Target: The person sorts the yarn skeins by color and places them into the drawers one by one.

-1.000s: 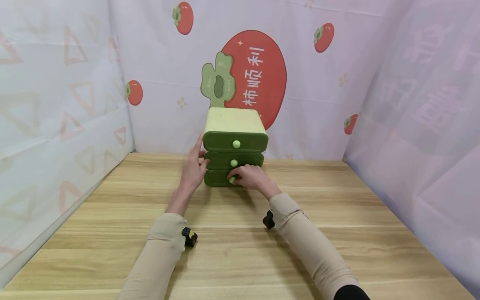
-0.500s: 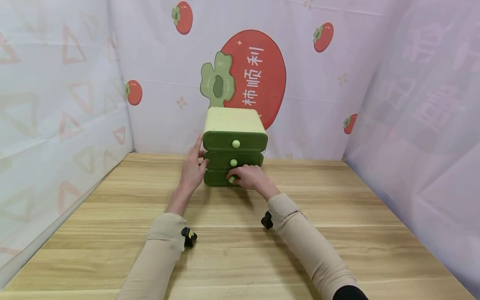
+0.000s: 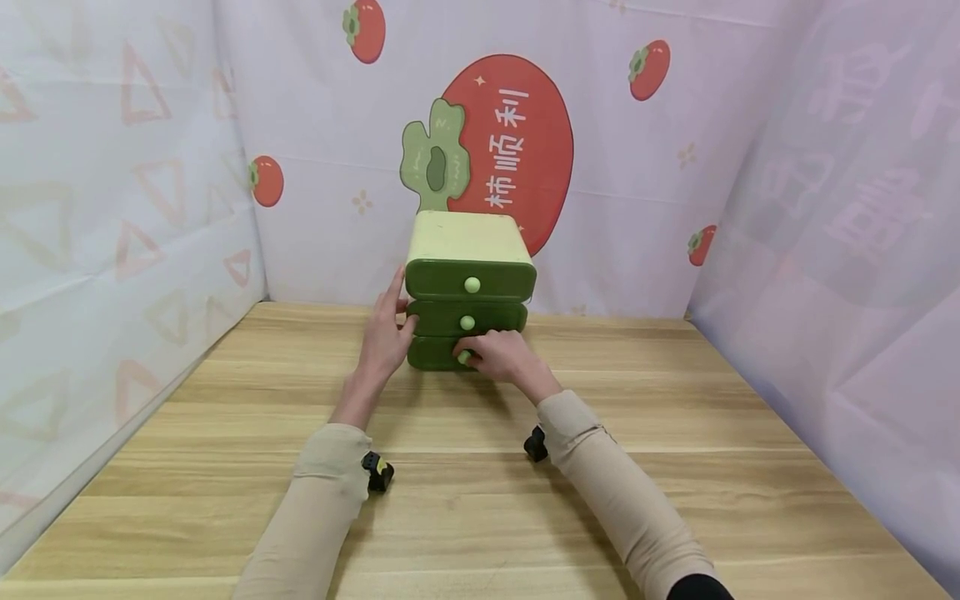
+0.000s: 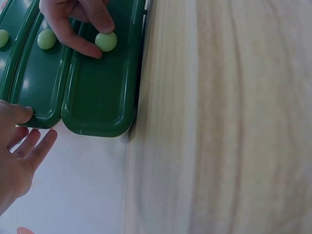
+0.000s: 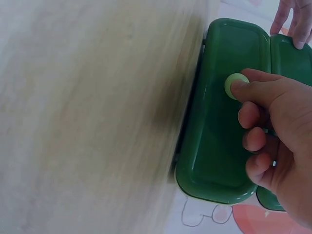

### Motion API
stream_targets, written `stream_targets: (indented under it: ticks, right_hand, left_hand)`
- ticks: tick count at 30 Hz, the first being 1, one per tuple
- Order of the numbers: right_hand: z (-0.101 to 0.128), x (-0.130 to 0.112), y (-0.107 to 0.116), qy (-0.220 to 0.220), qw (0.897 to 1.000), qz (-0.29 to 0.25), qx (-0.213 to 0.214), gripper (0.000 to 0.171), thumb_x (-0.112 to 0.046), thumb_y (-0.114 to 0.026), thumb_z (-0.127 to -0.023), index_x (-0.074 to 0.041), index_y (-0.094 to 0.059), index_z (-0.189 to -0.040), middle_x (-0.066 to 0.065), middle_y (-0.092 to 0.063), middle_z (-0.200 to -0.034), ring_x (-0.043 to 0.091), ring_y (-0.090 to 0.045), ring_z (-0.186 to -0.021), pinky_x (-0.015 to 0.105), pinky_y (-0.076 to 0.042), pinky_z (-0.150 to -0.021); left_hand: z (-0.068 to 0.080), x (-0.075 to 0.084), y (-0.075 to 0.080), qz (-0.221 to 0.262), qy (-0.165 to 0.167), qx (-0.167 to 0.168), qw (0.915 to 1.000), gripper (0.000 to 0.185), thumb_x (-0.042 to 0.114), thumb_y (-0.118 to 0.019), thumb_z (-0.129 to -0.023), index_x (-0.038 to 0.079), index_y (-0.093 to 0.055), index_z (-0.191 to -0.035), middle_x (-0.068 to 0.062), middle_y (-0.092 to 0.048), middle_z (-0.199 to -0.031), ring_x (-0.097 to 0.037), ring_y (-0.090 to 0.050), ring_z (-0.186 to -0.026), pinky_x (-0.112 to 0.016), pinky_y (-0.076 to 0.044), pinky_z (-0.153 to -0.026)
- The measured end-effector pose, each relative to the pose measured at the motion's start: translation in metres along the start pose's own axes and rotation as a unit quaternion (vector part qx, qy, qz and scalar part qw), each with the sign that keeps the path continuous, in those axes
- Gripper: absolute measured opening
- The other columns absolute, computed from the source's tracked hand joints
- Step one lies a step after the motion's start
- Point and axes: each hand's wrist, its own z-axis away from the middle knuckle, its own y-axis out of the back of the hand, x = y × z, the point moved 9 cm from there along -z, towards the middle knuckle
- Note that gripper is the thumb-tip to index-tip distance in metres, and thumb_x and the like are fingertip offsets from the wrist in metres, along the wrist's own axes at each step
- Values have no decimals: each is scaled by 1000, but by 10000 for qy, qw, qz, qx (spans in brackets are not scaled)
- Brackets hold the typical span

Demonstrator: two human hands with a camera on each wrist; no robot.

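A small green chest with three drawers stands at the far middle of the table, close to the backdrop. The right hand pinches the pale knob of the bottom drawer; the left hand lies flat against the chest's left side, fingers straight, thumb on the corner of the middle drawer.

From the head view the right hand covers most of the knob. The right wrist view shows what is hidden there: thumb and forefinger closed on the knob, the other fingers curled against the drawer front. The left wrist view shows the drawer fronts lying level with one another, and the left thumb touching the middle drawer's rim while the fingers spread loose beside it.
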Motion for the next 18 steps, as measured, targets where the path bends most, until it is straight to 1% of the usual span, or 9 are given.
stream_targets:
  ticks: [3,6,11,13,15,18]
  right_hand:
    - [1,-2,1,-55,9998,-139,-141,20,-28,-65,-97,-30,-72,-115,-4,-72,-84,13,-61,-69,33,-51,-60]
    - [3,-3,5,-121,9989,-398,-211,20,-30,-64,-97,-27,-73,-115,-5,-74,-94,14,-65,-77,36,-54,-68]
    - [10,0,16,-306,9948,-959,-145,22,-30,-65,-97,-22,-74,-115,-1,-74,-105,19,-67,-89,41,-54,-78]
    - [13,4,21,-374,9924,-1164,-102,22,-29,-65,-97,-20,-74,-115,1,-74,-106,19,-67,-91,41,-54,-81]
    - [17,9,26,-430,9898,-1359,-53,22,-28,-66,-97,-17,-74,-114,1,-74,-106,17,-66,-92,39,-54,-82]
    - [23,20,31,-551,9835,-1721,14,22,-25,-65,-97,-14,-74,-113,2,-73,-103,16,-65,-90,37,-53,-82]
  left_hand:
    - [0,0,1,-6,-13,0,10000,79,0,-57,-96,27,-19,-160,-21,-52,-123,-33,-60,-113,-45,-59,-85]
    - [1,0,-1,-34,-32,-6,10000,78,0,-57,-96,25,-19,-160,-21,-53,-122,-33,-60,-113,-45,-59,-84]
    - [1,-1,-3,-32,-19,-14,10000,80,0,-56,-97,30,-17,-160,-20,-52,-123,-33,-59,-114,-46,-59,-84]
    - [1,-2,-3,2,10,-19,10000,81,0,-56,-97,31,-17,-160,-20,-52,-125,-33,-58,-115,-46,-58,-85]
    - [0,-3,-3,23,77,-45,10000,79,1,-56,-97,29,-18,-160,-20,-51,-126,-33,-58,-116,-46,-58,-86]
    - [0,-5,-2,38,190,-122,9997,78,3,-56,-97,29,-19,-160,-20,-50,-130,-33,-56,-119,-45,-57,-89]
